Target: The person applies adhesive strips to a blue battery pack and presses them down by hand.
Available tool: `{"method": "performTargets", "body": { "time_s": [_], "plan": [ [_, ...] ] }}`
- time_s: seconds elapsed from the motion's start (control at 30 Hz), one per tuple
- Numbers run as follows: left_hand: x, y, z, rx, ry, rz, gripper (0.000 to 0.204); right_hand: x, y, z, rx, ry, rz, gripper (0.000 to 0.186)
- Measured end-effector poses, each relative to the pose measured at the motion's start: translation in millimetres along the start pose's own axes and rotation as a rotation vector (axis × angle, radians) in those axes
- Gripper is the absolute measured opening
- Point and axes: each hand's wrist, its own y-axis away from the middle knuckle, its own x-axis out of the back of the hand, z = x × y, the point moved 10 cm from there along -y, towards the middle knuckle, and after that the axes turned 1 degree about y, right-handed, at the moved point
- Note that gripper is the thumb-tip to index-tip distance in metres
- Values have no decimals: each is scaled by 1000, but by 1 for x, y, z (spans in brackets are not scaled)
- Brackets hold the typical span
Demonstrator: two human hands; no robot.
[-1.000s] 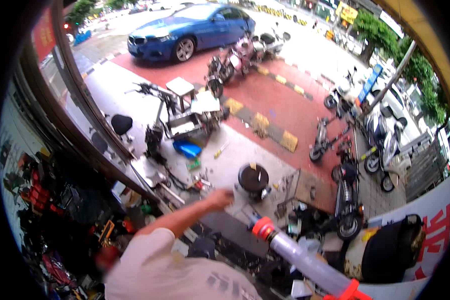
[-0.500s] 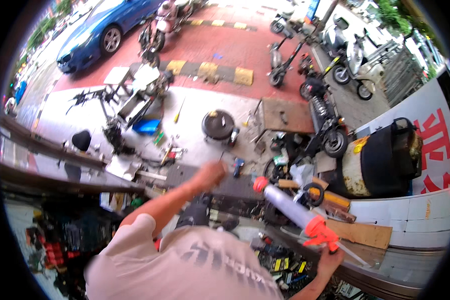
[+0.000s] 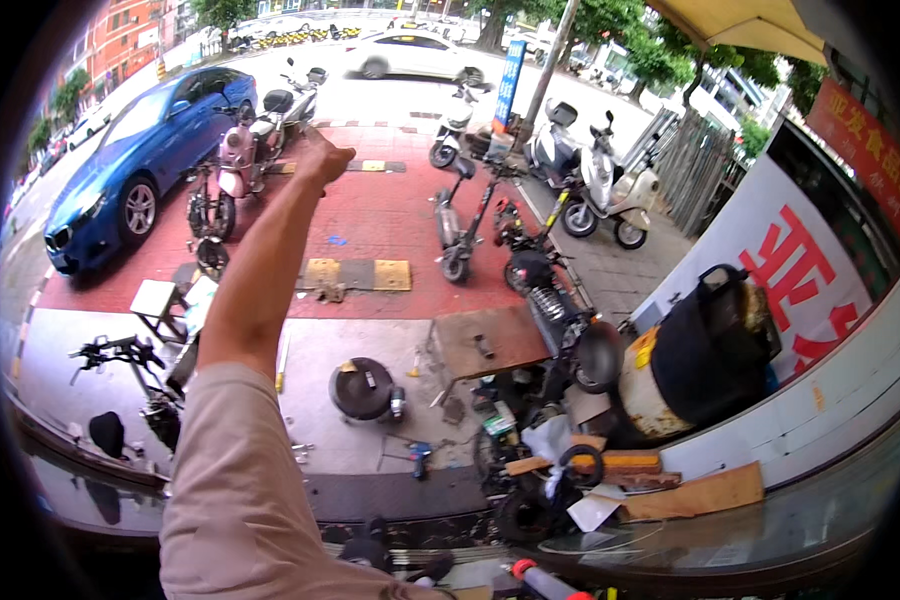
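My left arm is stretched out and raised toward the street. My left hand looks open and empty, a finger or thumb sticking out to the right; its other fingers are partly foreshortened. It appears in front of the red paving and touches nothing that I can see. At the lower edge, the front end of a caulking gun shows, with a clear barrel and an orange-red cap. Its handle is cut off by the picture's edge, and my right hand is out of view.
A round black stool stands ahead near a blue power drill. Right of it are a low brown table, a partly dismantled scooter and a black-wrapped drum. Wooden boards lie below. A blue car is parked far left.
My left hand has swung up and outward from low in front of me. The view has tilted up toward the street. The caulking gun has dropped to the lower edge; my right hand has left view.
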Motion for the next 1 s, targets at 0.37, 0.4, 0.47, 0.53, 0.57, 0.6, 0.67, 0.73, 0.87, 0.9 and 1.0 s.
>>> {"method": "performTargets", "body": {
  "time_s": [0.37, 0.4, 0.47, 0.53, 0.57, 0.6, 0.67, 0.73, 0.87, 0.9, 1.0],
  "plan": [
    [-92, 440, -572, 650, 69, -1253, 29, -191, -73, 1, 314, 754, -575, 66],
    [-72, 499, -569, 594, 95, -1363, 27, -212, -71, -29, 317, 600, -532, 47],
    [-23, 571, -575, 783, 216, -1264, 29, -256, -60, -76, 379, 398, -549, 30],
    [-9, 624, -569, 899, 379, -1314, 42, -275, -64, -88, 411, 330, -616, 33],
    [3, 649, -555, 921, 389, -1329, 49, -279, -73, -82, 377, 318, -646, 35],
    [8, 663, -545, 965, 442, -1297, 57, -290, -69, -90, 432, 322, -696, 34],
    [11, 693, -518, 1051, 553, -1248, 76, -298, -71, -82, 523, 345, -770, 34],
    [35, 714, -468, 1206, 865, -1230, 92, -303, -61, -70, 537, 362, -903, 36],
    [48, 699, -434, 1120, 1536, -948, 115, -304, -23, -62, 499, 297, -1134, 28],
    [63, 690, -436, 1110, 1599, -796, 111, -304, -7, -63, 435, 245, -1204, 26],
    [122, 681, -459, 1035, 1804, -442, 80, -300, 11, -29, 440, 234, -1454, 21]
  ]
}}
